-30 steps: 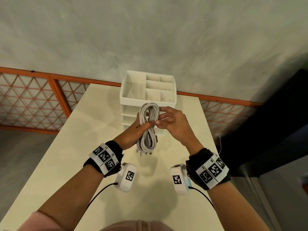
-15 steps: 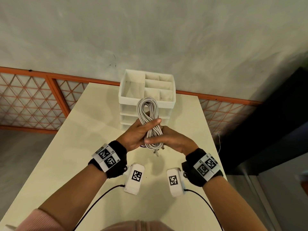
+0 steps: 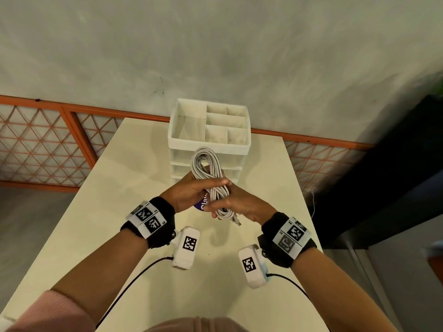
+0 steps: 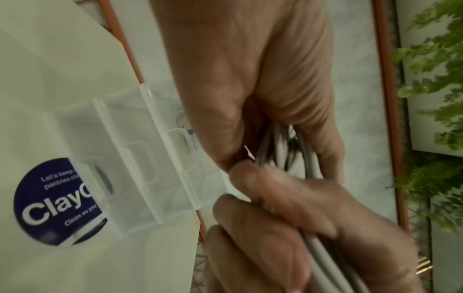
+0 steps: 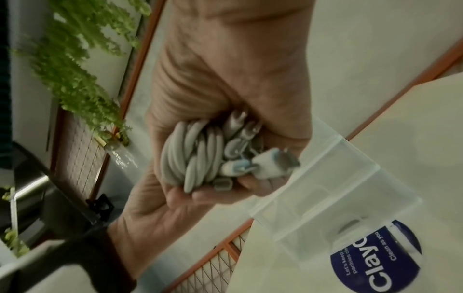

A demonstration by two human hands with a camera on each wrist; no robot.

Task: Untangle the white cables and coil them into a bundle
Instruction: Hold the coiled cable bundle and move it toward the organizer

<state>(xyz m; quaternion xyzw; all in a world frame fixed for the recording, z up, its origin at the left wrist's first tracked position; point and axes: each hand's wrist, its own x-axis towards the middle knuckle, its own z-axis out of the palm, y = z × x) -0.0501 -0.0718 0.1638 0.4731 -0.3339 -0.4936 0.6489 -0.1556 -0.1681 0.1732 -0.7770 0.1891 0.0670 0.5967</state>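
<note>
From the head camera, the white cables [image 3: 208,174] are already gathered into a long coil held above the table [image 3: 124,188], in front of the white organizer [image 3: 209,140]; the left hand [image 3: 191,191] wraps its fingers round the middle and the right hand [image 3: 239,203] clasps the lower end, where a plug pokes out. The left wrist view shows curled fingers [image 4: 263,198] clamped on the strands (a blue round sticker [image 4: 53,202] lies on the table below). The right wrist view shows the loop ends and 2 or more plugs [image 5: 273,162] bunched in the grip. To finish well, I would keep both grips firm, tuck the plugs inward, and keep the loops even.
</note>
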